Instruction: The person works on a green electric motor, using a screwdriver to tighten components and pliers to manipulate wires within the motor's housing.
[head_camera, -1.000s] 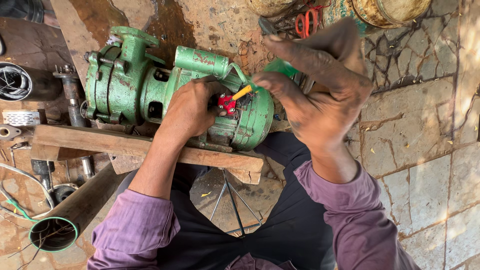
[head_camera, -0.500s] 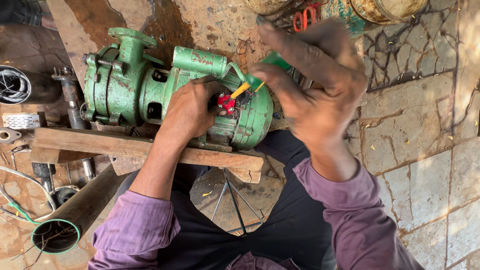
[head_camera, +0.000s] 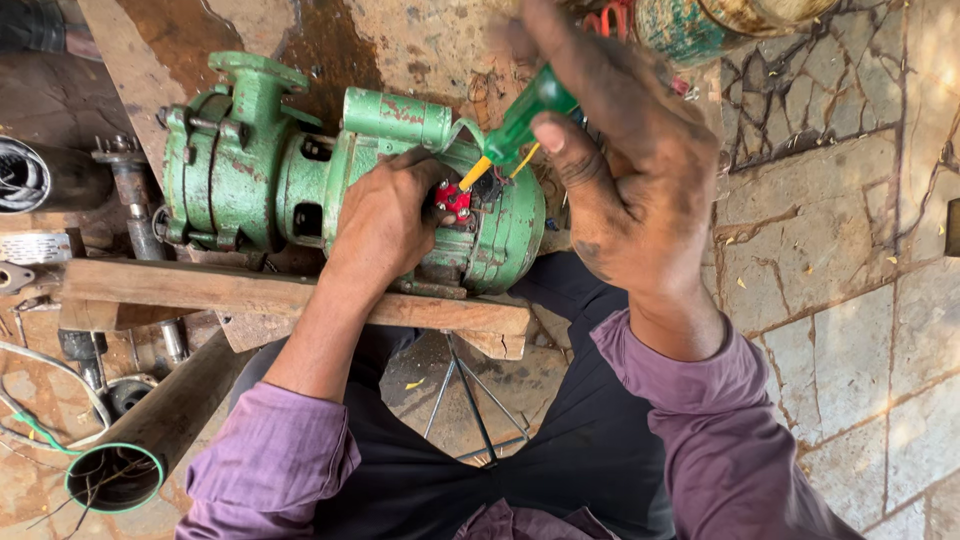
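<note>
On the wooden plank (head_camera: 250, 290) across the person's lap sits the big green pump motor (head_camera: 340, 185), lying on its side. It is heavy and round, and the plank is thin. If the plank tips or the knees move, I think the motor could roll and drop onto the stone floor (head_camera: 850, 300).

Next comes the small red terminal block (head_camera: 455, 200) in the open box on the motor. The tip of the green screwdriver (head_camera: 525, 120) points right at it. The tip could slip off the screw and poke the fingers beside it, or bend the thin yellow wire (head_camera: 525, 160) there. Pushing too hard at a slant would cause that.

The left hand (head_camera: 385, 220) lies flat over the middle of the motor, fingers curled down next to the red block, touching it or nearly so. It holds the motor steady and grips nothing else. Its arm comes straight up from the purple sleeve (head_camera: 270, 460).

The right hand (head_camera: 620, 170) is raised above the motor, wrist bent, fingers and thumb closed tight around the screwdriver handle, which slants down to the left.
</note>
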